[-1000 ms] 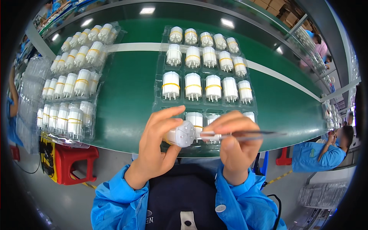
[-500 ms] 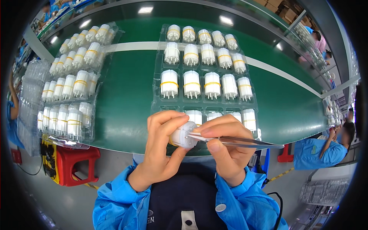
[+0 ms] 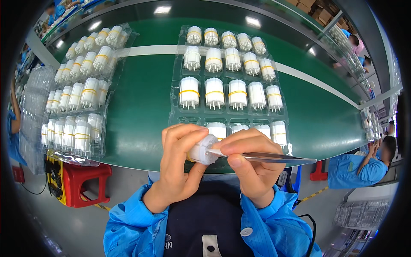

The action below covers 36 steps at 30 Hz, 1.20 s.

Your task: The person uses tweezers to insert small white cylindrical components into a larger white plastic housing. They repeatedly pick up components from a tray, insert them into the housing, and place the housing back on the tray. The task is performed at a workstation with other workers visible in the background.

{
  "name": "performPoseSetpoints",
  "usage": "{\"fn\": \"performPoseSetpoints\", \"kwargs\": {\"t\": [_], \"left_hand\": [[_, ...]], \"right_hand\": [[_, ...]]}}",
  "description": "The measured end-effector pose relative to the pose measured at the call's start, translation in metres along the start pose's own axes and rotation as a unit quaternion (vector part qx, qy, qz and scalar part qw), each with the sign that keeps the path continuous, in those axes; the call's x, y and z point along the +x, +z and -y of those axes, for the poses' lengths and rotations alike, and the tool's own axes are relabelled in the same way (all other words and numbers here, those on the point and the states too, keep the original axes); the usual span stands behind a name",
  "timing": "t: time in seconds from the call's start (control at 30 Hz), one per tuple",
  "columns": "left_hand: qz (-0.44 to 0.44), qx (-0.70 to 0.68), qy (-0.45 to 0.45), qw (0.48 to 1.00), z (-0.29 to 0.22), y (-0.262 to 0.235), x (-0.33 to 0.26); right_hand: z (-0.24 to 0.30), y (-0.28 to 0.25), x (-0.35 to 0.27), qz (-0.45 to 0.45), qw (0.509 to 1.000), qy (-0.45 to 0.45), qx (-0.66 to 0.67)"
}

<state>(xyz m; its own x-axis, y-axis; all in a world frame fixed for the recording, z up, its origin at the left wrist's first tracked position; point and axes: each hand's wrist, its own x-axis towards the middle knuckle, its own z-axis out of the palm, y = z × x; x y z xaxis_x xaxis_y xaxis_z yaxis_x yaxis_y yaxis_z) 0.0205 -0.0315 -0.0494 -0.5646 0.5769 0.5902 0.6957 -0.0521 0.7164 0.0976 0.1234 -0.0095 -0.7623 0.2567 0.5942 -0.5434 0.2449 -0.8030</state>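
Observation:
My left hand (image 3: 174,165) is closed round a white cylindrical part (image 3: 200,152), tilted so its end faces right; a little of a yellow band shows by the fingers. My right hand (image 3: 252,160) pinches a pair of metal tweezers (image 3: 280,158). Their tips are at the end face of the held part, and whether they grip anything there is too small to tell. Just beyond my hands lies a clear plastic tray (image 3: 182,116) with rows of similar white parts (image 3: 215,93), several with yellow bands and pins on their lower ends. My fingers partly hide its nearest row.
A second clear tray of white parts (image 3: 89,92) stands at the left on the green table (image 3: 141,94). Stacked clear trays (image 3: 37,115) rise beyond it. A red stool (image 3: 87,184) stands below the table's edge. Co-workers in blue (image 3: 355,171) are at the right and left.
The tweezers have swung slightly, their handle end now nearer level. The held part and both hands have shifted a little left. Both hands keep their hold.

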Motion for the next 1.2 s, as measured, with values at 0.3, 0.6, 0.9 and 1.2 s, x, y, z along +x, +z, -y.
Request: {"fn": "performPoseSetpoints", "kwargs": {"t": [0.3, 0.6, 0.9, 1.2], "left_hand": [[-0.013, 0.033, 0.008, 0.999, -0.003, 0.000, 0.004], [0.021, 0.003, -0.003, 1.000, -0.003, -0.007, 0.003], [-0.002, -0.089, -0.060, 0.994, -0.006, -0.003, 0.001], [-0.001, -0.084, -0.053, 0.995, -0.006, -0.004, 0.003]], "right_hand": [[0.000, 0.001, 0.005, 0.008, 0.998, -0.018, -0.058], [-0.001, -0.009, 0.009, 0.031, 0.999, 0.000, -0.024], [-0.001, -0.010, 0.012, 0.041, 0.998, -0.022, -0.047], [-0.004, -0.009, 0.011, 0.035, 0.998, -0.036, -0.044]]}}
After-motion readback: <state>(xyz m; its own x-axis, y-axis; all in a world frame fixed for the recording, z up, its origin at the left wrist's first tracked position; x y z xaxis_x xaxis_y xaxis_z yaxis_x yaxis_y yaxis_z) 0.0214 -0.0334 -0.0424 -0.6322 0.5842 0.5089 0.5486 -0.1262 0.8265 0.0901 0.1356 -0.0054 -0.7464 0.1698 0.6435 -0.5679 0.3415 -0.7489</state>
